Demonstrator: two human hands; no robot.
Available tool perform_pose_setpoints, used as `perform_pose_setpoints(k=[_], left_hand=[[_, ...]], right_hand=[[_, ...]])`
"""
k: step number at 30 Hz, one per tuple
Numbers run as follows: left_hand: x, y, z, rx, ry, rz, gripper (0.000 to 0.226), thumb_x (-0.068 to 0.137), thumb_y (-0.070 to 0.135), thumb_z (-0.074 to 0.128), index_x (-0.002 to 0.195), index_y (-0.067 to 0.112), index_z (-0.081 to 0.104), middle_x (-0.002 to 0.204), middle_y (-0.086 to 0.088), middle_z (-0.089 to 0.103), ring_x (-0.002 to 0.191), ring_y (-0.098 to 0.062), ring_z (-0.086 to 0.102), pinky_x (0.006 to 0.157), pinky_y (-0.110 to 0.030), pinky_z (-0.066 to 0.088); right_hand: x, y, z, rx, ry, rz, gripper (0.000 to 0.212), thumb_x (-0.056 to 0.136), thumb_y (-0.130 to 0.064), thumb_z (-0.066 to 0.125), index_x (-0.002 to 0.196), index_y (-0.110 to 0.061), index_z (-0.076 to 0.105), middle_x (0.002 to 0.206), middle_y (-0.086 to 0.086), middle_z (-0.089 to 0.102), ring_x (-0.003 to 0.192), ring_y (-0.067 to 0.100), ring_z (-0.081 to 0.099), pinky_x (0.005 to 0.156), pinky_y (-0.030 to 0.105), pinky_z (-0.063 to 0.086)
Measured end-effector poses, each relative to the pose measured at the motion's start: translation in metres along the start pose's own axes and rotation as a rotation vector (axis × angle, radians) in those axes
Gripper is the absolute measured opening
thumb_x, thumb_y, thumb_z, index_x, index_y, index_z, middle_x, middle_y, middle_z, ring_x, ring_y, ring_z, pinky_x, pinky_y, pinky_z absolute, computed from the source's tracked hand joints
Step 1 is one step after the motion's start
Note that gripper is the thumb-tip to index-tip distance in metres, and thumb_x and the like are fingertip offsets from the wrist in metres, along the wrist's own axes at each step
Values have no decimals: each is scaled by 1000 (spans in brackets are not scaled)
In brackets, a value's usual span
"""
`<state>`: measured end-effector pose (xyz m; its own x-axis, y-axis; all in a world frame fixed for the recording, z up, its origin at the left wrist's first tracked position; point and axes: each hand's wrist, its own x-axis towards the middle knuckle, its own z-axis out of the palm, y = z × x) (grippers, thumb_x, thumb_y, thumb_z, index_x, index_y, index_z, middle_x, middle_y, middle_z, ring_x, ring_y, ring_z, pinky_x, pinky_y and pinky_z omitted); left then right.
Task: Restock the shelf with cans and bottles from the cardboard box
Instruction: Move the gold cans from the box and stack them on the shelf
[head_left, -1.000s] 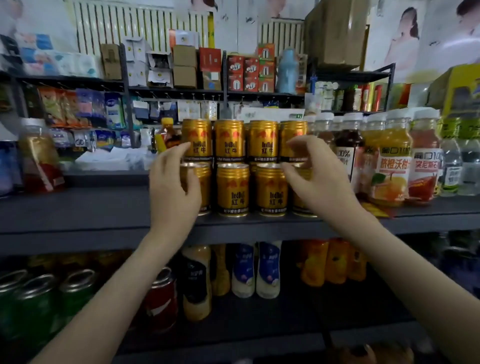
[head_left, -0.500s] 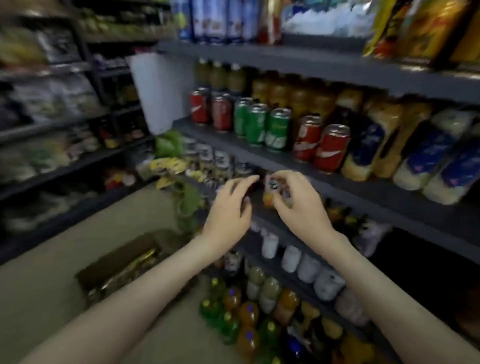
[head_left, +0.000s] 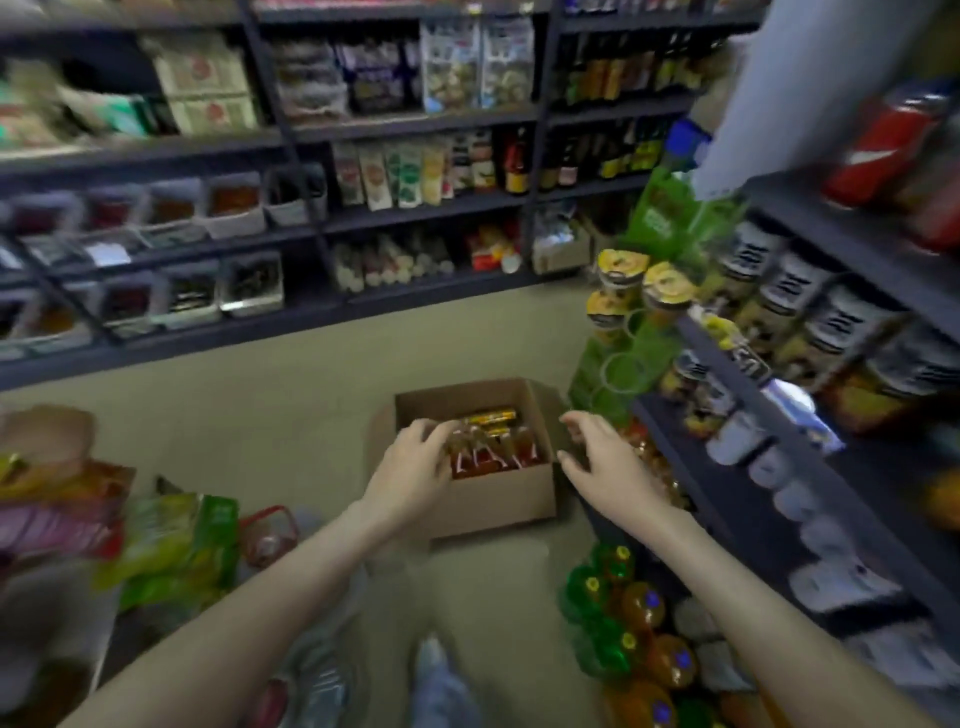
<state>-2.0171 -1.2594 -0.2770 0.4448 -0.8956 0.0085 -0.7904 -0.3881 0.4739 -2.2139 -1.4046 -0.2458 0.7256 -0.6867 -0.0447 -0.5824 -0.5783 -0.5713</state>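
Observation:
An open cardboard box (head_left: 498, 499) stands on the floor below me. Inside it are red-labelled bottles (head_left: 488, 457) and gold cans (head_left: 491, 418) at the back. My left hand (head_left: 413, 470) hovers over the box's left side, fingers relaxed and spread, reaching toward the bottles, holding nothing. My right hand (head_left: 605, 457) is just right of the box, above its right wall, fingers loosely spread and empty. The dark shelf (head_left: 737, 467) with cans and bottles runs along my right.
Another dark shelf unit (head_left: 363, 218) with packets and jars lines the far wall. Bags and packages (head_left: 171, 551) lie on the floor at left. Green and orange bottles (head_left: 623, 613) stand on the floor at right. A strip of bare floor (head_left: 260, 415) lies beyond the box.
My view swung from the shelf of gold cans down to the floor. Both hands left the shelf and dropped to the cardboard box, empty.

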Motion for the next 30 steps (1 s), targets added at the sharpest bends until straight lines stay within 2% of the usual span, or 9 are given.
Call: perform_pose_setpoints(k=[5,10,15,20,24,27,30], left_hand=[[81,-79,-5,70,-72,-50,45,93,12,48,137,13,47,123,-14,52,112,-33,50,92,-38,43],[178,-124,-17,170,-177,-1,50,94,14,45,144,15,39,136,-14,45,124,-31,44,100,-37,40],[273,-161,15,208,-279,-40,49,95,18,45,144,16,39,137,-15,44,122,-33,45,100,-41,41],[332,-209,91,113,-326,-171,43,89,14,59,132,12,55,120,-19,56,102,-40,58,83,-44,49],[372,-248,161,119,-398,-316,48,96,29,46,143,26,37,140,-5,42,122,-23,45,97,-32,44],[401,-285,233,67,-445,-404,48,98,30,42,145,29,33,146,-2,36,128,-20,41,103,-32,40],[426,-318,314,-2,-422,-494,48,98,30,45,145,29,33,144,-2,38,127,-20,41,103,-33,39]], right_hand=[[109,19,49,18,-124,102,43,96,-23,54,137,-19,41,128,0,48,117,17,51,96,33,46],[197,47,81,10,-162,213,45,95,-19,55,138,-16,41,131,1,48,123,17,48,95,28,43],[269,96,114,5,-212,302,44,95,-19,54,137,-13,42,130,3,49,120,18,50,95,28,44],[347,158,164,-43,-322,383,47,95,-17,54,140,-11,40,134,4,46,124,19,48,99,28,41],[407,220,222,-81,-429,442,42,95,-16,53,135,-15,42,130,3,50,119,16,51,98,28,43],[445,263,279,-102,-491,488,40,97,-21,50,136,-20,41,131,0,48,114,12,52,93,23,44],[477,305,344,-102,-496,531,36,98,-26,48,133,-22,42,130,-2,48,101,6,48,84,19,40]])
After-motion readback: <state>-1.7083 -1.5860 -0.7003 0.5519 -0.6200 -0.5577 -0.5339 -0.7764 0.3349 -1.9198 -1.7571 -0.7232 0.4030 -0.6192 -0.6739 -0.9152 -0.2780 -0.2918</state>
